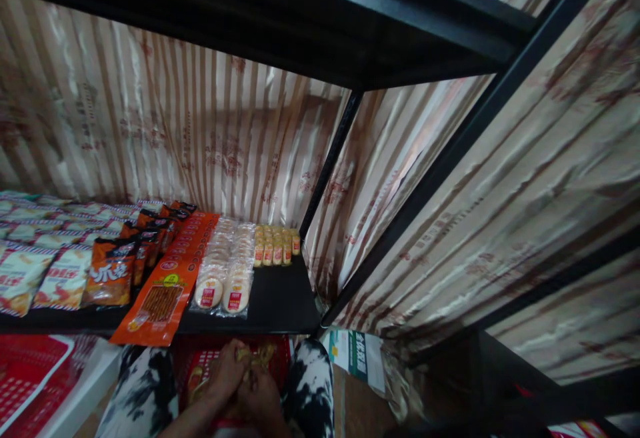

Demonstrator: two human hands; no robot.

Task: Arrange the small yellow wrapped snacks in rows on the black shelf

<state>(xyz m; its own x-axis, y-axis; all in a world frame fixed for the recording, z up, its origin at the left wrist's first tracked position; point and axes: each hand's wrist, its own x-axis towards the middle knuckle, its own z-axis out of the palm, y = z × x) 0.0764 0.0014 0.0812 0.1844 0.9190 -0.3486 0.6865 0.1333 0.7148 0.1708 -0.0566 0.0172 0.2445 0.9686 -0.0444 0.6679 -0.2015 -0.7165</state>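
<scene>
Between my knees, my left hand and my right hand are close together over a red basket. The fingers of both are curled around small yellow-wrapped snack packets, which resemble the small yellow snack packs lined up on the black shelf above. My own fingers partly hide the packets, and the light is dim. More yellow packaging shows in the basket beside my left hand.
The shelf also bears round crackers in clear packs, a long orange snack packet jutting over its edge, orange-brown bags and white snack bags. Another red basket stands left. A black post slants at right.
</scene>
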